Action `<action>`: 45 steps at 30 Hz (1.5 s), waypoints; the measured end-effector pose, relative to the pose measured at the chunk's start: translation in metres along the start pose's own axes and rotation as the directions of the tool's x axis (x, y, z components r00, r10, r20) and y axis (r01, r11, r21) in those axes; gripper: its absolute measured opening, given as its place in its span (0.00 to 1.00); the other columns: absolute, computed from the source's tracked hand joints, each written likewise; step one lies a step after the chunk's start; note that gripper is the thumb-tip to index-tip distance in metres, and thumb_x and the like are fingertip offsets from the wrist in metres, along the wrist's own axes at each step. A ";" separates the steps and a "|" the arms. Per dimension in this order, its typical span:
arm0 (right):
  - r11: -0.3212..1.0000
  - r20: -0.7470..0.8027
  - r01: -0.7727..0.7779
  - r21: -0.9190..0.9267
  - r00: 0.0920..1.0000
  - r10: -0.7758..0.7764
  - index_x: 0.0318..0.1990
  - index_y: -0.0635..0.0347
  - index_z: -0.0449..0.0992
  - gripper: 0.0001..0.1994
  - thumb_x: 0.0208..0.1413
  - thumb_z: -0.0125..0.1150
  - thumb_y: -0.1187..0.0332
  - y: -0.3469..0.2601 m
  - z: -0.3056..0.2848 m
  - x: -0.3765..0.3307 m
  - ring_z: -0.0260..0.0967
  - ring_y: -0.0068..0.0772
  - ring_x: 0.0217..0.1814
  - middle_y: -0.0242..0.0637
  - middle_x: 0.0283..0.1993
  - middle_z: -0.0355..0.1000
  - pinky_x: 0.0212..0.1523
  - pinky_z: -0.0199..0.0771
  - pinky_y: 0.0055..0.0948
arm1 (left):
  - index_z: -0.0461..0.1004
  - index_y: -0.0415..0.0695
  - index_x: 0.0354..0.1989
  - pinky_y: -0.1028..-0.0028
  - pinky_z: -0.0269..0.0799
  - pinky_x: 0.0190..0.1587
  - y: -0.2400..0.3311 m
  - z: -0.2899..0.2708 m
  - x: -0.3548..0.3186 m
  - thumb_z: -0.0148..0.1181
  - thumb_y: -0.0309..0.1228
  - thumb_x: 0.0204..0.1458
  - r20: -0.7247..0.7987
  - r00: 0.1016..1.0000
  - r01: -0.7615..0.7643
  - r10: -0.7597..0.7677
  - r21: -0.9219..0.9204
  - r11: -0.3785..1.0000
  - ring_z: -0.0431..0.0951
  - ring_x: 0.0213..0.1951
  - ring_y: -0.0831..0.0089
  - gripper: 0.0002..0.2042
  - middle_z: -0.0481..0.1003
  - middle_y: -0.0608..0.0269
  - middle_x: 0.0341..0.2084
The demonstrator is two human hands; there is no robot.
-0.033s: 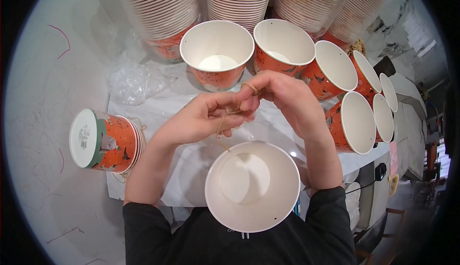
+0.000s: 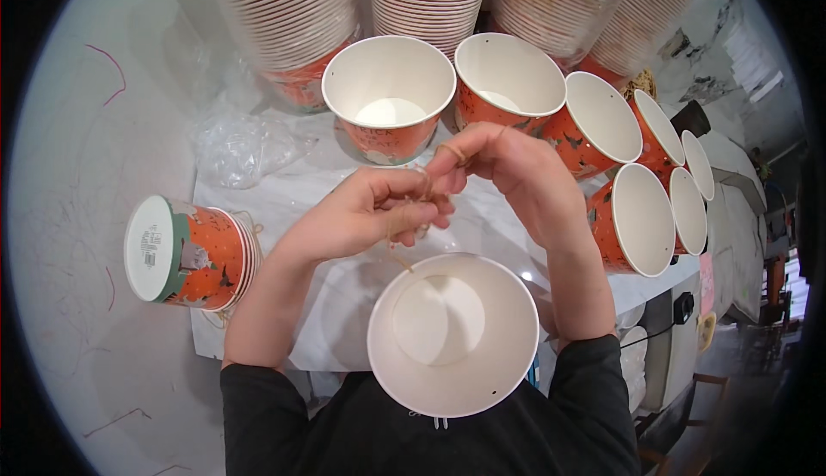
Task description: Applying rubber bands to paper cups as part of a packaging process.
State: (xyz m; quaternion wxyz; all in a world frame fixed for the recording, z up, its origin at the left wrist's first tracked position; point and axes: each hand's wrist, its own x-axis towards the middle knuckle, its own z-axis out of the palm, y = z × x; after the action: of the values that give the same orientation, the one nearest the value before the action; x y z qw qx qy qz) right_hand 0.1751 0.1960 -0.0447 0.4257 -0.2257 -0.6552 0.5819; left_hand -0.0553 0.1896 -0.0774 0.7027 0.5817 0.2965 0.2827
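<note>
A paper bucket point(image 2: 508, 347) with a white inside stands at the table's near edge, close to my body. Tan twine point(image 2: 397, 258) runs from its far rim up to my fingers. My left hand point(image 2: 357, 213) pinches the twine between thumb and fingers just beyond that rim. Against its fingertips, my right hand point(image 2: 516, 166) is closed too, with a loop of the twine around a finger. The exact crossing of the strands between the fingertips is too small to make out. A small dark hole shows in the bucket's near wall.
Several open orange buckets point(image 2: 389, 136) curve along the table's far and right sides. Tall nested stacks point(image 2: 426, 15), some in clear plastic, rise behind them. At left, a few nested buckets point(image 2: 211, 256) lie sideways with twine. Crumpled plastic film point(image 2: 237, 149) sits at far left.
My right hand has shifted slightly left and away from me, its fingers moving on the twine. The left fingers have closed a little. The bucket stays in place.
</note>
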 end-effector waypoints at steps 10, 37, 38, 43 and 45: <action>0.812 -0.480 0.365 -0.456 0.668 -0.569 0.37 0.72 0.80 0.21 0.74 0.48 0.61 -0.022 -0.021 -0.009 0.75 0.28 0.34 0.41 0.35 0.79 0.41 0.74 0.27 | 0.81 0.34 0.42 0.73 0.76 0.37 -0.009 -0.026 -0.010 0.60 0.28 0.62 -0.356 0.897 0.250 0.261 0.897 0.366 0.79 0.32 0.78 0.09 0.83 0.63 0.32; 0.986 -0.306 -0.166 -0.018 0.940 0.152 0.38 0.59 0.75 0.10 0.69 0.56 0.63 -0.031 -0.009 -0.008 0.46 0.08 0.24 0.16 0.24 0.60 0.25 0.41 0.19 | 0.82 0.37 0.39 0.83 0.65 0.28 0.043 -0.014 -0.043 0.60 0.28 0.64 -0.306 0.940 -0.055 0.149 0.297 0.953 0.74 0.27 0.88 0.07 0.80 0.70 0.27; 0.986 -0.318 -0.135 -0.100 0.943 0.097 0.40 0.60 0.77 0.09 0.67 0.60 0.64 -0.029 -0.013 -0.008 0.51 0.08 0.26 0.18 0.27 0.66 0.26 0.47 0.17 | 0.81 0.34 0.39 0.82 0.69 0.32 0.047 -0.017 -0.045 0.61 0.28 0.63 -0.309 0.944 -0.011 0.114 0.314 0.949 0.74 0.29 0.86 0.08 0.79 0.70 0.28; 0.928 -0.367 -0.195 -0.318 0.928 0.069 0.41 0.62 0.80 0.08 0.62 0.68 0.68 -0.020 -0.035 -0.014 0.62 0.11 0.29 0.20 0.32 0.74 0.32 0.61 0.15 | 0.81 0.36 0.37 0.82 0.68 0.32 0.050 -0.021 -0.049 0.62 0.29 0.63 -0.333 0.935 -0.010 0.120 0.314 0.949 0.73 0.29 0.87 0.08 0.79 0.70 0.27; 0.774 -0.235 -0.198 -0.602 0.970 0.066 0.44 0.61 0.79 0.09 0.61 0.68 0.68 -0.021 -0.038 -0.016 0.68 0.18 0.36 0.26 0.40 0.76 0.41 0.67 0.19 | 0.81 0.37 0.36 0.82 0.67 0.31 0.047 -0.019 -0.048 0.63 0.29 0.63 -0.344 0.927 -0.049 0.147 0.278 0.959 0.72 0.29 0.87 0.08 0.79 0.70 0.27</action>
State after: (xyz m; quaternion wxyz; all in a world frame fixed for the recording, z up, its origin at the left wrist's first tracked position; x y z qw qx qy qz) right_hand 0.2195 0.2001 -0.0309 0.3492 -0.4562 -0.7461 0.3366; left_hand -0.1039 0.1739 -0.0300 0.5371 0.6223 0.4261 0.3777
